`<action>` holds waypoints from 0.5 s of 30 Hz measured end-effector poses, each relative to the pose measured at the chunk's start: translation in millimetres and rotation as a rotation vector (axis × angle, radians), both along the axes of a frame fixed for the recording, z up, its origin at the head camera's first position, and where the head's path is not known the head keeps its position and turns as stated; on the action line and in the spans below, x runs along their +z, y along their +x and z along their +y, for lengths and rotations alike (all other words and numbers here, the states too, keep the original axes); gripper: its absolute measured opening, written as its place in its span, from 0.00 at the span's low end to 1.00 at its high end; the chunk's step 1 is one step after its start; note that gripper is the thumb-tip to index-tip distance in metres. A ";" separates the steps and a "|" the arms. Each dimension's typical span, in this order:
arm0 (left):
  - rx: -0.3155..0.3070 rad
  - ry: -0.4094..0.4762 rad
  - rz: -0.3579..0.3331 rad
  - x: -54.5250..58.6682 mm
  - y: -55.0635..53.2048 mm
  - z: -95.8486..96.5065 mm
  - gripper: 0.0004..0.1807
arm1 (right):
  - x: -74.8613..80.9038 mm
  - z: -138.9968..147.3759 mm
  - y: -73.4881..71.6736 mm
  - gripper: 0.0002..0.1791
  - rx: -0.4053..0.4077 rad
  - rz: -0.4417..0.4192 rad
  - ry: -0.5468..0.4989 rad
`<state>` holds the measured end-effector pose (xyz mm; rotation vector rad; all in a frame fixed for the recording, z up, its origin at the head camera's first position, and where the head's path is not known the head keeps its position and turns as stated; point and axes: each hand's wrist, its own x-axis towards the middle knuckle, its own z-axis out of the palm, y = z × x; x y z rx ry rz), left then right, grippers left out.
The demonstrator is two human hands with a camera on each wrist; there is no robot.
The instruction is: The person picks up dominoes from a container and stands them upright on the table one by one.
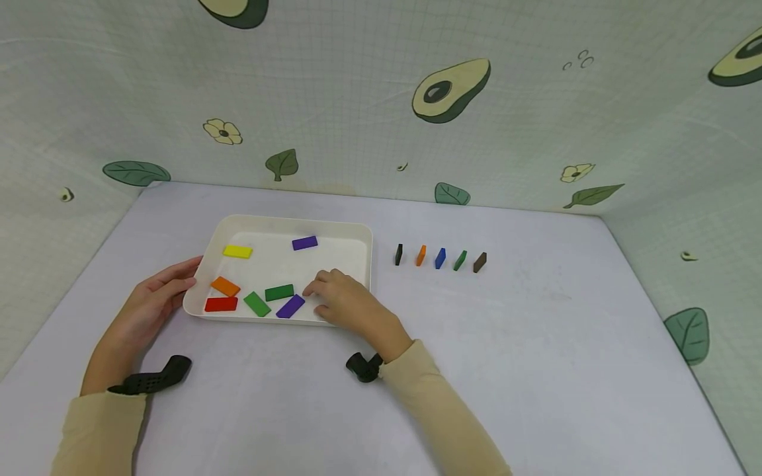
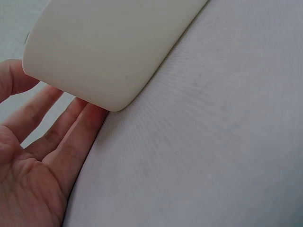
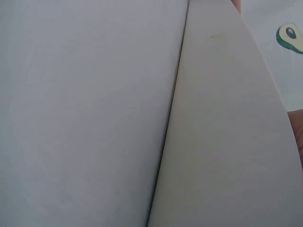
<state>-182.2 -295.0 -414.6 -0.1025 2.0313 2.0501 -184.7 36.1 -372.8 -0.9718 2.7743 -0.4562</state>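
Observation:
A white tray (image 1: 270, 225) holds several flat coloured domino blocks. My left hand (image 1: 157, 294) touches the tray's left end; in the left wrist view its fingers (image 2: 71, 137) lie fairly straight against the end wall. Over the tray's front right part is my right hand (image 1: 345, 301), its fingers bent loosely, thumb apart. Its fingertips are close to a purple domino (image 1: 290, 307); nothing shows between them. Left of that lie a dark green domino (image 1: 279, 292), a lighter green domino (image 1: 257, 304), a red domino (image 1: 221, 304) and an orange domino (image 1: 225, 286). The tray's wall (image 3: 227, 132) hides the right fingers in the right wrist view.
Farther back in the tray are a yellow domino (image 1: 237, 252) and another purple domino (image 1: 305, 243). Right of the tray, a row of upright dominoes stands on the white table (image 1: 536, 344): black (image 1: 399, 254), orange (image 1: 421, 255), blue (image 1: 440, 258), green (image 1: 460, 260), brown (image 1: 479, 262).

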 end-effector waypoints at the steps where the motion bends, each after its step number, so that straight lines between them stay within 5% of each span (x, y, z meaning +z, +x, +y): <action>1: 0.002 -0.005 -0.002 0.0 0.0 0.1 0.30 | -0.9 -0.8 0.4 0.16 0.005 0.008 -0.002; 15: 0.018 -0.053 -0.009 1.1 -0.4 1.2 0.31 | -11.0 -4.6 -2.5 0.14 0.072 0.038 -0.132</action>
